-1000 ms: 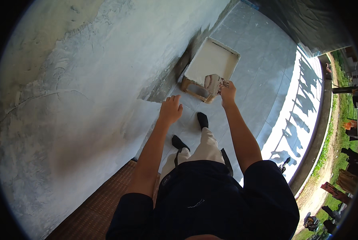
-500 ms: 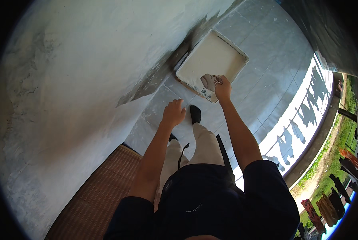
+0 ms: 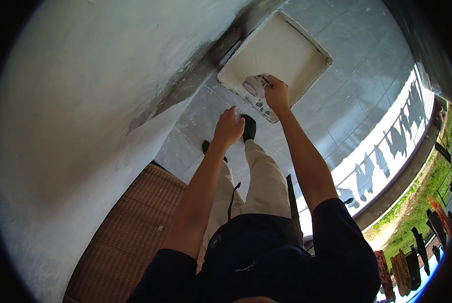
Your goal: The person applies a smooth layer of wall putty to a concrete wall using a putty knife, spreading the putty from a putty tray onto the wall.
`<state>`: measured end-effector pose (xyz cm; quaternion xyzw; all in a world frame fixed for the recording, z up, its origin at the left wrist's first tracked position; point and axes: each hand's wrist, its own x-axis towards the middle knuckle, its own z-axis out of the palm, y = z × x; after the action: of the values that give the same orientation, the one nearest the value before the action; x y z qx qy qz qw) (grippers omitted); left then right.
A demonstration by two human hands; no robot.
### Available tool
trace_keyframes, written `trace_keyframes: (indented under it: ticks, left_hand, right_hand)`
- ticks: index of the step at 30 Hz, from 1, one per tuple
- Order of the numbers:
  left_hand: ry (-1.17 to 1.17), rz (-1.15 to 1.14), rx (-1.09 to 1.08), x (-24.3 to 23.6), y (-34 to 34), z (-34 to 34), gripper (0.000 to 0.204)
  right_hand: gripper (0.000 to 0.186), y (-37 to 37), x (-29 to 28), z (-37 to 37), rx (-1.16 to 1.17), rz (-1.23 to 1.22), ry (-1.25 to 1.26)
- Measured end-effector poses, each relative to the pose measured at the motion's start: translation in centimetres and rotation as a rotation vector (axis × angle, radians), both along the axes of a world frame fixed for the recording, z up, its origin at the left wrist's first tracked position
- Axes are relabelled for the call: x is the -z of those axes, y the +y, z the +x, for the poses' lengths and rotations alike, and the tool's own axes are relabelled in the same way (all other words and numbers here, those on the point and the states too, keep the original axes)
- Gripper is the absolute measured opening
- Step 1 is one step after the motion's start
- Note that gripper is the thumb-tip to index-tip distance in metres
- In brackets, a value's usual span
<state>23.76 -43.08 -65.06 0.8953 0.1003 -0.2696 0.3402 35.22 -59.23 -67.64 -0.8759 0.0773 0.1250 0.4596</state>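
A white square paint tray [image 3: 328,60] lies on the tiled floor against the foot of the wall. My right hand [image 3: 276,93] reaches down into its near corner and grips a paint-stained roller [image 3: 254,86] that rests on the tray's bottom. My left hand [image 3: 229,127] hangs just short of the tray, above my feet in black socks [image 3: 248,127]. Its fingers are curled in and it holds nothing.
A plastered wall [image 3: 84,101] with a fresh white coat fills the left side, with grey patches near its base. A brown woven mat [image 3: 130,227] lies at the lower left. Shadows of hung laundry [image 3: 387,146] fall on the pale tiles; grass [image 3: 413,217] lies beyond the ledge.
My right hand has moved with the roller deeper into the tray. My left hand's spread fingers have curled in. The view has swung so the tray sits higher and nearer.
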Motion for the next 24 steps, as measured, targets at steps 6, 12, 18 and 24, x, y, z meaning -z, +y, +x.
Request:
trace_keyframes:
  ticks: [6, 12, 18, 24]
  left_hand:
    - [-0.003, -0.058, -0.111, 1.7, 0.2, 1.1, 0.058]
    - [0.012, -0.109, -0.182, 2.6, 0.7, 2.2, 0.060]
    - [0.084, -0.193, -0.297, 3.6, 1.0, 2.7, 0.063]
    - [0.154, -0.287, -0.411, 4.4, 1.4, 3.4, 0.069]
  right_hand:
    - [0.033, 1.5, 1.3, 1.4, -0.110, -0.012, -0.121]
    - [0.031, 2.2, 2.1, 1.6, -0.155, -0.030, -0.099]
    - [0.031, 2.7, 2.1, 2.2, -0.157, -0.088, -0.130]
    - [0.032, 3.2, 2.0, 3.3, -0.254, -0.064, -0.098]
